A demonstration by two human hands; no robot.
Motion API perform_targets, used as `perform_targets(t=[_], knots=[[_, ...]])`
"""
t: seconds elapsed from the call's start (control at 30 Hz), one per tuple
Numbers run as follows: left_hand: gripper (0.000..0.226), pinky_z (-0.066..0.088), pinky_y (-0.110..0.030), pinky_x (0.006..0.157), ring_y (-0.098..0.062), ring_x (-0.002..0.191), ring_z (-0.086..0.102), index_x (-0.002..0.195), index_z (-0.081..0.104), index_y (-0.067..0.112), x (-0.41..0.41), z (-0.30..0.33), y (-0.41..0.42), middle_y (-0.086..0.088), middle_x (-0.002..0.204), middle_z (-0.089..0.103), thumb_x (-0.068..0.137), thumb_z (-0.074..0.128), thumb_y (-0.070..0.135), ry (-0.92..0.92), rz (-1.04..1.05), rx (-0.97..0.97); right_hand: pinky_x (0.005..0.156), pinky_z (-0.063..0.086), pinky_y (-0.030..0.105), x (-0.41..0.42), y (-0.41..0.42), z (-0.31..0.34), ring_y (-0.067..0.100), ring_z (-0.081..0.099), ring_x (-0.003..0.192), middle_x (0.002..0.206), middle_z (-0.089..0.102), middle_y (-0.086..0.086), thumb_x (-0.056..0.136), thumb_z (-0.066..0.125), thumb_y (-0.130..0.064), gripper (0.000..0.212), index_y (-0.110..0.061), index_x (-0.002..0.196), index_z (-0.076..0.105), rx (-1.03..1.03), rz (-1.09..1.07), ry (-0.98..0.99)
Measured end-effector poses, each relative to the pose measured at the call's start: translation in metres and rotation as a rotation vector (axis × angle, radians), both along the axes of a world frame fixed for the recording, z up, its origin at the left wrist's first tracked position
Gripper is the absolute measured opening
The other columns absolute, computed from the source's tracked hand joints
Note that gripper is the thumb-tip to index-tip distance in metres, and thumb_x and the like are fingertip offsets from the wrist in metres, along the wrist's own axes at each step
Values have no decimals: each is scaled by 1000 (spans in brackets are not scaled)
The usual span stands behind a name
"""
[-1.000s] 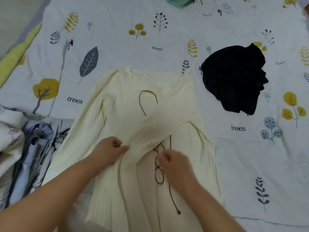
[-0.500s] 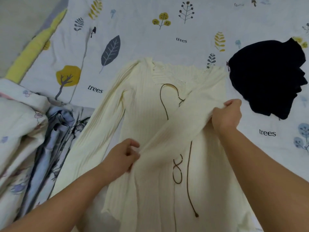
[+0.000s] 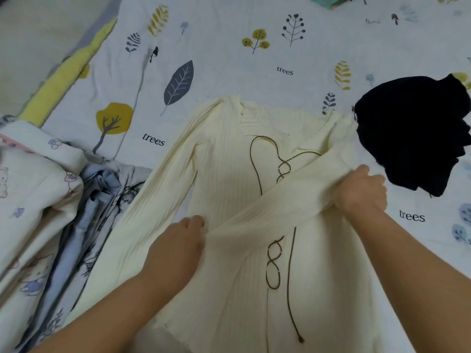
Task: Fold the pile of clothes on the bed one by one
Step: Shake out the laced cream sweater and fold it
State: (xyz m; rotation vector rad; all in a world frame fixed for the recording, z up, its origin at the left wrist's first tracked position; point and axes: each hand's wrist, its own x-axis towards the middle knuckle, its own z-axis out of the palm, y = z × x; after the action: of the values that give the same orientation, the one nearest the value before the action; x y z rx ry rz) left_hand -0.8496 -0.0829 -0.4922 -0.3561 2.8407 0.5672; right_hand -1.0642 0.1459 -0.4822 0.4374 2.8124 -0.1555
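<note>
A cream ribbed sweater (image 3: 224,174) with a brown lace cord (image 3: 274,263) lies flat on the bed, its right sleeve folded diagonally across the body. My left hand (image 3: 175,248) holds the cuff end of that sleeve near the sweater's left side. My right hand (image 3: 362,189) grips the sleeve's upper part at the sweater's right edge. The left sleeve stretches straight down along the body. A crumpled dark navy garment (image 3: 413,131) lies to the right, close to my right hand.
A pile of unfolded clothes (image 3: 51,220), white printed and blue-grey pieces, sits at the left edge. The bed sheet (image 3: 229,47) is white with tree and leaf prints. A teal item (image 3: 328,1) peeks in at the top. A yellow border (image 3: 66,80) runs at upper left.
My right hand moved from the sweater's middle up to its right edge and gripped the folded sleeve there. The sleeve now lies stretched between both hands. The camera view shifted slightly.
</note>
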Motion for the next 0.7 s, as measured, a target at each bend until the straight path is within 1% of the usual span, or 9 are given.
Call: perform_targets(t=[0.07, 0.1, 0.17, 0.23, 0.3, 0.4, 0.47, 0.57, 0.7], knots=[[46, 54, -37, 61, -26, 80, 62, 109, 54, 10, 9, -12, 7, -12, 99, 64, 67, 74, 13, 205, -101, -66, 97, 29, 41, 8, -13, 1, 35, 30, 125, 140, 26, 22, 93, 43, -14, 51, -10, 141, 26, 67, 168, 152], [48, 54, -42, 75, -30, 97, 60, 118, 51, 9, 14, -19, 12, -16, 114, 61, 74, 65, 23, 228, -164, -83, 103, 23, 42, 12, -19, -1, 33, 22, 133, 146, 20, 22, 95, 41, -20, 55, -12, 145, 20, 36, 272, 225], [58, 36, -47, 102, -28, 125, 41, 135, 41, 11, 26, -32, 17, -15, 139, 45, 86, 41, 41, 176, -309, -142, 113, 4, 45, 19, -24, -14, 29, 0, 144, 155, 0, 19, 97, 35, -37, 66, -14, 150, 4, 38, 496, 187], [64, 19, -46, 106, -25, 134, 29, 145, 29, 14, 37, -47, 12, -9, 150, 32, 93, 26, 51, 88, -419, -197, 114, -6, 48, 20, -16, -33, 26, -14, 144, 156, -15, 13, 96, 23, -52, 72, -17, 149, -12, 99, 605, -11], [65, 15, -45, 107, -22, 137, 26, 147, 23, 15, 43, -54, 6, -6, 154, 23, 96, 13, 55, 21, -450, -214, 116, -6, 49, 13, -7, -42, 26, -15, 144, 156, -19, 10, 94, 16, -59, 74, -21, 147, -18, 100, 598, -180], [64, 17, -45, 106, -21, 134, 29, 143, 32, 15, 41, -49, 3, -7, 149, 33, 97, 10, 54, 65, -440, -201, 115, -7, 51, 8, -8, -39, 29, -14, 144, 156, -18, 10, 94, 19, -59, 72, -26, 148, -16, 37, 586, -241], [54, 27, -47, 108, -24, 127, 36, 134, 43, 13, 36, -38, -1, -13, 139, 46, 99, 18, 46, 197, -310, -141, 114, -4, 52, 11, -14, -31, 32, -12, 144, 156, -14, 13, 95, 26, -55, 71, -26, 149, -10, -25, 580, -171], [34, 46, -47, 88, -33, 107, 48, 117, 52, 7, 23, -20, -20, -21, 119, 56, 86, 46, 18, 376, 24, -170, 116, 3, 49, 25, -21, -17, 33, -2, 144, 157, 0, 17, 97, 35, -43, 67, -17, 150, 5, -126, 564, 33], [42, 45, -49, 76, -43, 94, 49, 109, 55, -5, 13, -12, -42, -30, 107, 53, 68, 56, -13, 200, 352, -314, 110, 21, 39, 56, -35, -2, 33, 28, 135, 143, 37, 19, 96, 46, -27, 53, -7, 142, 33, -290, 659, 131]])
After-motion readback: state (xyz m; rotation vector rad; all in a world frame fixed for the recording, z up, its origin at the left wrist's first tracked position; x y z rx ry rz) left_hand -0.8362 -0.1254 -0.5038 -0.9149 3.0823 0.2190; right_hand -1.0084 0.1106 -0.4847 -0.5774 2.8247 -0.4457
